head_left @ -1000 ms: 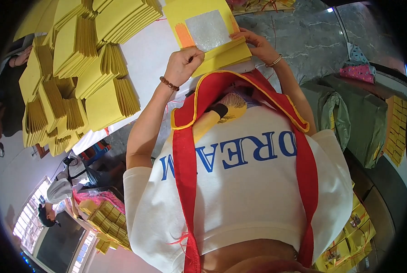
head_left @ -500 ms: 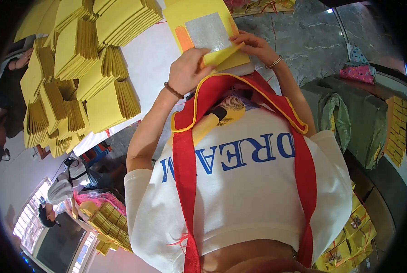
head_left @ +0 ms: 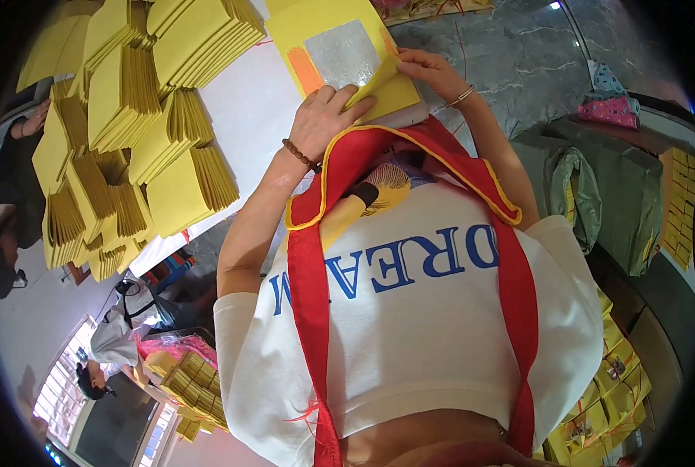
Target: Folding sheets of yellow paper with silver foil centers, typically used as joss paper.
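here, in the head view, the left hand [head_left: 322,118] lies on the near edge of a yellow paper stack [head_left: 339,48], fingers curled down and pressing on the lifted corner of the top sheet [head_left: 386,84]. the right hand [head_left: 427,68] meets the same sheet from the other side, fingertips pinched on its raised edge. the sheet is bent upward between the two hands, touching both. the stack sits on a white table [head_left: 246,117], close against the person's chest, and bears a silver foil square [head_left: 345,51] with an orange patch [head_left: 310,68] just beside it. a bead bracelet [head_left: 298,153] circles the left wrist; a thin bangle [head_left: 461,96] circles the right. a red strap with yellow trim [head_left: 308,265] hangs over a white shirt [head_left: 433,327]. to the left on the table, folded yellow bundles [head_left: 137,124] are piled, fanned and overlapping. to the right, well apart, green sacks [head_left: 596,194] rest on a grey stone floor [head_left: 518,54]. another person's arm [head_left: 32,117] shows at the far left rim.
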{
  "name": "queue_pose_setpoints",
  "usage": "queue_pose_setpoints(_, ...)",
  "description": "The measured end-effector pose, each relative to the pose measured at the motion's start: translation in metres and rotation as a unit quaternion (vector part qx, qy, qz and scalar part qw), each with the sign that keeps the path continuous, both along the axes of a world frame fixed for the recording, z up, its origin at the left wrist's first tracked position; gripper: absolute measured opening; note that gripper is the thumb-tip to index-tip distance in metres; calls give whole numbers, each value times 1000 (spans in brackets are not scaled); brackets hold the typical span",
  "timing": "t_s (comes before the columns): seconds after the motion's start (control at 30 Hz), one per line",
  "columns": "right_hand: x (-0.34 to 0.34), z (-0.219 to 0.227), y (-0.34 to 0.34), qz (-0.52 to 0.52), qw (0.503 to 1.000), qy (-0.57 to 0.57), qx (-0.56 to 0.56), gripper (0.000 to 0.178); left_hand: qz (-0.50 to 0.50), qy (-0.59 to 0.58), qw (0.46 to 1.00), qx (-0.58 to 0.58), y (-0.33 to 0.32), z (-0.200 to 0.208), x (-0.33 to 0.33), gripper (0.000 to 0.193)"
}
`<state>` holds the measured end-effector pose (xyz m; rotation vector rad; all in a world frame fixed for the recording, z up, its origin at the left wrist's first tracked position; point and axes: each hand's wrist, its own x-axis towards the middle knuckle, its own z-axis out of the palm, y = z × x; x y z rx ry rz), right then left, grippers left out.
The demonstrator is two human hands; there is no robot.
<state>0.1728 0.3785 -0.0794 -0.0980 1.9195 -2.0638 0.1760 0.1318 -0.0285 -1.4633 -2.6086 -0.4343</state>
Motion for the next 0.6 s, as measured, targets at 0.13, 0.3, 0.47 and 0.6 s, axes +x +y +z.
queue_pose_setpoints(0.13, 1, -1, -2, -18, 1000, -5, 4, 24, -13, 0, 1000, 26, -4, -3, -4, 34)
queue_pose_setpoints(0.3, 1, -5, 0, -13, 1000, 5, 6, 23, -30, -23, 998, 51, -5, -2, -9, 32)
queue_pose_setpoints(0.47, 0, -6, 1, -14, 1000, -4, -13, 23, -31, -35, 995, 92, -5, -1, -9, 23)
queue_pose_setpoints(0.6, 1, -6, 4, -9, 998, 19, -57, 22, 15, -33, 989, 145, 0, -5, -7, 20)
